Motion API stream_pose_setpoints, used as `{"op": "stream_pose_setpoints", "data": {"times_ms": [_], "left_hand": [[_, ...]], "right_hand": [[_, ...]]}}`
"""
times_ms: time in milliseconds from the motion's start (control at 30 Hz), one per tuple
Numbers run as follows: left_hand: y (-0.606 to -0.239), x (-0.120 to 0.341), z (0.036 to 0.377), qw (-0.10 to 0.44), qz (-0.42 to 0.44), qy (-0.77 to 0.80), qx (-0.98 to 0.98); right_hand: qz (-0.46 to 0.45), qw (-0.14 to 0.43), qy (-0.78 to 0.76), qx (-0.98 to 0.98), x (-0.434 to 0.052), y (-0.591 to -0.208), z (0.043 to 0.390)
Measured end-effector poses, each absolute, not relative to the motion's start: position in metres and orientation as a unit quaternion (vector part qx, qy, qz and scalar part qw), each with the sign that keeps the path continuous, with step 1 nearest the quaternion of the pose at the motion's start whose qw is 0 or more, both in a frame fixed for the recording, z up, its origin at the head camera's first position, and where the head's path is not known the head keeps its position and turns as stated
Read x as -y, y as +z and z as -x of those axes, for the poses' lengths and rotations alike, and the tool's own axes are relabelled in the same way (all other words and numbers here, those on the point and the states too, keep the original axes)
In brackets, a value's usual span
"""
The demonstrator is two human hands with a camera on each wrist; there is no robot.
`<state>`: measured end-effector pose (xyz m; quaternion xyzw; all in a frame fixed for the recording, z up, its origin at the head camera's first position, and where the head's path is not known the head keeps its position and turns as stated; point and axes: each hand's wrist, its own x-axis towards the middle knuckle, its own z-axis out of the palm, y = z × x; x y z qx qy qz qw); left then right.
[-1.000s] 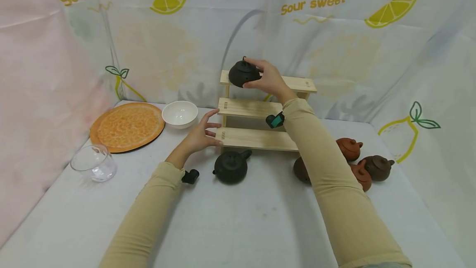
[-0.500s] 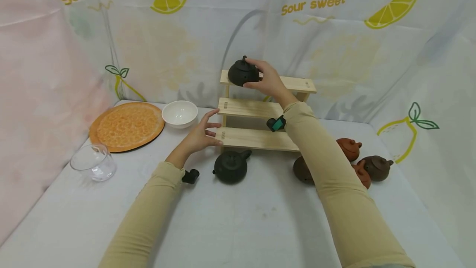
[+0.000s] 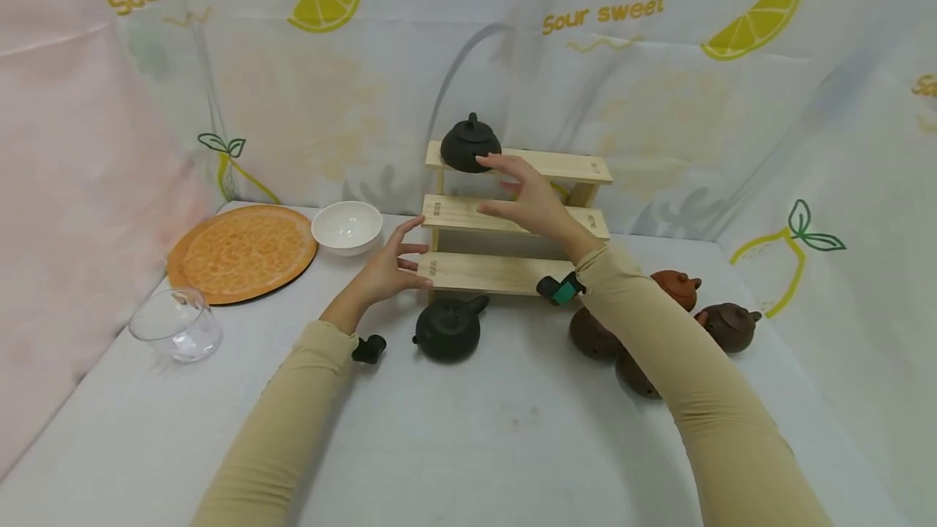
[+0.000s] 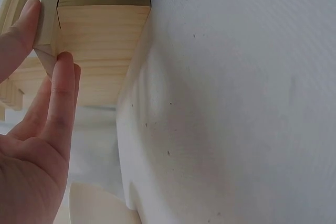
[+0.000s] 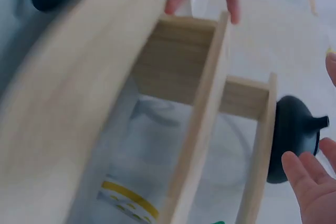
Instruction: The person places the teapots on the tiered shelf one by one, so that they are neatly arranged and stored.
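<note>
A three-step wooden display stand (image 3: 498,273) stands at the back of the table. On the left end of its top step sits a small black teapot (image 3: 471,143). My right hand (image 3: 538,202) is just to the lower right of that teapot, fingers spread and holding nothing. The right wrist view has the same fingers (image 5: 302,174) beside the teapot's body (image 5: 294,135). My left hand (image 3: 381,271) grips the left end of the lowest step, thumb on one face and fingers (image 4: 62,98) on the other. A second black teapot (image 3: 448,330) rests on the table before the stand.
Brown teapots (image 3: 732,326) and a reddish one (image 3: 677,289) stand at the right, partly hidden by my right sleeve. At the left are a round orange patterned board (image 3: 245,250), a white bowl (image 3: 347,228) and a clear glass bowl (image 3: 179,325). Printed cloth hangs behind.
My right hand has let go of the black teapot on the top step and drawn back, down and to the right. The left hand keeps its grip on the stand.
</note>
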<state>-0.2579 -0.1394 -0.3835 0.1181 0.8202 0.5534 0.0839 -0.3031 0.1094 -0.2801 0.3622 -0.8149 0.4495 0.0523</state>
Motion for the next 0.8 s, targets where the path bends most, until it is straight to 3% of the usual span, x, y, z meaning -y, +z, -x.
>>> {"op": "stream_pose_setpoints", "data": {"times_ms": [500,800], "left_hand": [[-0.383,0.138,0.259,0.091,-0.115,0.547,-0.824],[-0.383,0.137,0.260,0.093,-0.110,0.541,-0.829]], "right_hand": [[-0.404,0.017,0.480,0.778,-0.116,-0.326,0.246],[-0.394,-0.037,0.507,0.766,-0.113,-0.357,0.216]]}}
